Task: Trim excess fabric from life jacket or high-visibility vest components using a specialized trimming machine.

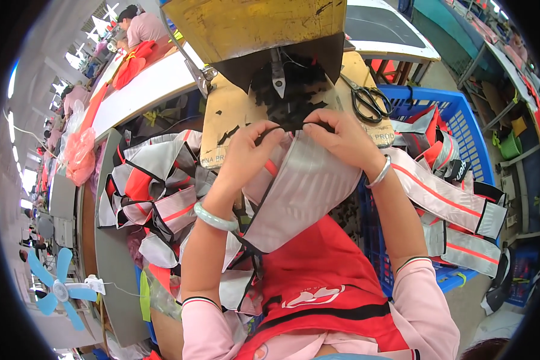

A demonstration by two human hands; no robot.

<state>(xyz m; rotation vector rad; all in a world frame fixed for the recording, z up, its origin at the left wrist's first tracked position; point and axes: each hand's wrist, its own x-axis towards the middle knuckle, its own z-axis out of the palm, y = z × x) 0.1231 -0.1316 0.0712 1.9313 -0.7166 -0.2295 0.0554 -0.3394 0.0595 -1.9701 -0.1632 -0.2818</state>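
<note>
Both hands are at a piece of silvery-grey fabric [312,186] with black edging and an orange-red strip, hanging down from the machine's work plate toward my lap. My left hand [250,149] pinches the black upper edge on one side, thumb and fingers closed. On the other side my right hand [342,139] has its fingers closed on the same black edge. Just beyond my fingertips, the pointed metal head [278,78] of a yellow machine [255,27] stands above a small post. Black scraps lie around that post.
Black-handled scissors [369,102] lie on the wooden board at right. Grey and red fabric pieces pile up at left [162,180] and overflow a blue plastic basket [468,129] at right. A blue-bladed fan [60,291] stands at lower left. Another person [144,30] works far left.
</note>
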